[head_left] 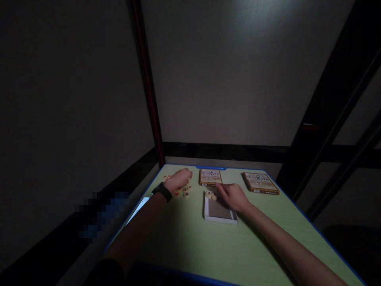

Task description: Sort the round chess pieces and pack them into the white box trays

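Observation:
My left hand (179, 179), with a dark watch on its wrist, rests curled over a scatter of small round wooden game pieces (185, 192) at the far left of the green table (190, 242). Whether it grips one is hidden. My right hand (233, 196) lies over the far end of a shallow white box tray (219, 212), fingers pointing left and touching two round pieces (211, 194) set in the tray's far edge. A printed brown box lid (210, 177) lies just beyond the tray.
A second printed brown box (260, 183) lies at the far right of the table. A phone or tablet (138, 208) sits at the left edge. Dark metal frame posts rise behind the table against a pale wall.

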A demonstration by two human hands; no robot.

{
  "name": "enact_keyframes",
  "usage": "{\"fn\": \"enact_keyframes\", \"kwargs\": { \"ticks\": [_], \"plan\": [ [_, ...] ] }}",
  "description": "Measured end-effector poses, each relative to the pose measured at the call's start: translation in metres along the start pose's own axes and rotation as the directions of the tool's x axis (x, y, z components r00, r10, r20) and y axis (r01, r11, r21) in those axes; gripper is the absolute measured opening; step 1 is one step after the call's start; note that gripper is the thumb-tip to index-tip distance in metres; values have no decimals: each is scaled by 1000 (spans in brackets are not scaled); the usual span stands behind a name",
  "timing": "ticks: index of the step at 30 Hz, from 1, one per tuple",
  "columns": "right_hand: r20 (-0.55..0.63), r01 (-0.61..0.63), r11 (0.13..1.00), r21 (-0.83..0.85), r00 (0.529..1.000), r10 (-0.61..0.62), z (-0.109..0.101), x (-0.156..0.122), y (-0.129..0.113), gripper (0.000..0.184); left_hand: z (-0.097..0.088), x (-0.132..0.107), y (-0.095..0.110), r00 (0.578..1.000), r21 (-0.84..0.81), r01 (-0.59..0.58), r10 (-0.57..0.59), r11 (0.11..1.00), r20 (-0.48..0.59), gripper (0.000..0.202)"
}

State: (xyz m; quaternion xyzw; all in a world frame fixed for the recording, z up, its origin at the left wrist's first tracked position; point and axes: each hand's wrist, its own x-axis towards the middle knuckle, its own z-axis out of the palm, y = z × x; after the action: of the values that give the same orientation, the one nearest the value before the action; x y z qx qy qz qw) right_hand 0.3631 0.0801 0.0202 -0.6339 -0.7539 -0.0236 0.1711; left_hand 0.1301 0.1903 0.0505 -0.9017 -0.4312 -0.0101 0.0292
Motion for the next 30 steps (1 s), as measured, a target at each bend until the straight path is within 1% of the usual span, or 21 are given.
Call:
{"fn": "enact_keyframes", "kwargs": {
  "ticks": [2,5,9,12,15,20,25,28,30],
  "plan": [
    [2,1,1000,-4,1000,-1,0,0,0,62,-4,-5,-4,999,-22,-33,33,999,-6,27],
    [-5,-2,1000,-4,1000,2,1,0,0,63,-9,-15,-6,995,-71,-88,90,994,31,29],
    [-12,6,1000,16,1000,-6,1,0,-1,62,-15,-29,1,982,-126,-157,168,980,90,28],
    [-11,9,1000,24,1000,-8,0,0,-1,62,-16,-38,6,973,-140,-197,211,970,93,24],
    [-28,11,1000,30,1000,-10,2,0,0,63,-11,-41,7,974,-127,-207,217,970,66,26],
    [-33,24,999,39,999,-23,4,1,2,64,-2,-39,5,971,-124,-223,231,967,60,26],
    [-18,17,999,31,1000,-16,2,0,1,63,-3,-40,10,973,-106,-198,208,974,101,24],
    [-30,11,998,58,999,-9,1,0,0,63,-2,-41,13,979,-74,-183,189,980,80,28],
    [-50,3,994,110,999,3,2,-1,0,63,0,-39,17,979,-60,-190,193,980,61,28]
  ]
}}
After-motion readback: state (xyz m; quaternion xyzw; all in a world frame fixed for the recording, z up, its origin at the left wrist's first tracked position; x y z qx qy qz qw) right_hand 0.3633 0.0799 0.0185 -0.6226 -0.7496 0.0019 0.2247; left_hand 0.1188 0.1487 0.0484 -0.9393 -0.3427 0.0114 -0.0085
